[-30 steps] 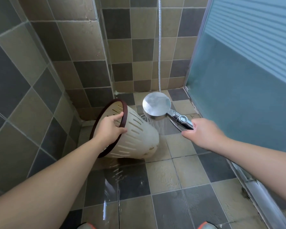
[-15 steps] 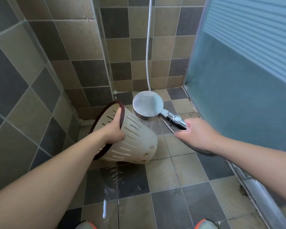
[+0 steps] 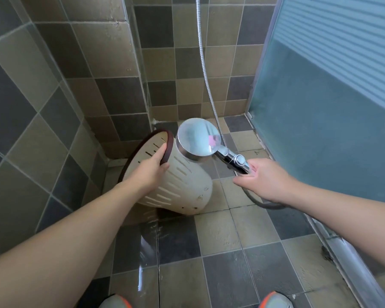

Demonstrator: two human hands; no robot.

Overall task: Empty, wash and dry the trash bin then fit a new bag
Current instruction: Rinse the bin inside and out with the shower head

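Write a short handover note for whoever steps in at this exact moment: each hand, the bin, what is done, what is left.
Left hand grips the bin by its dark rim, tilted over the wet floor, no bag in it.
Right hand holds the shower head by its handle, head close over the bin's side.
Done: bin emptied, by the look of it.
Left: finish washing, dry, fit a new bag.

— Any writing to read here, on the trash bin at the frame's centre or the shower head just above it?
— None. Both surfaces are plain, and no label, brand, number or sign shows anywhere.
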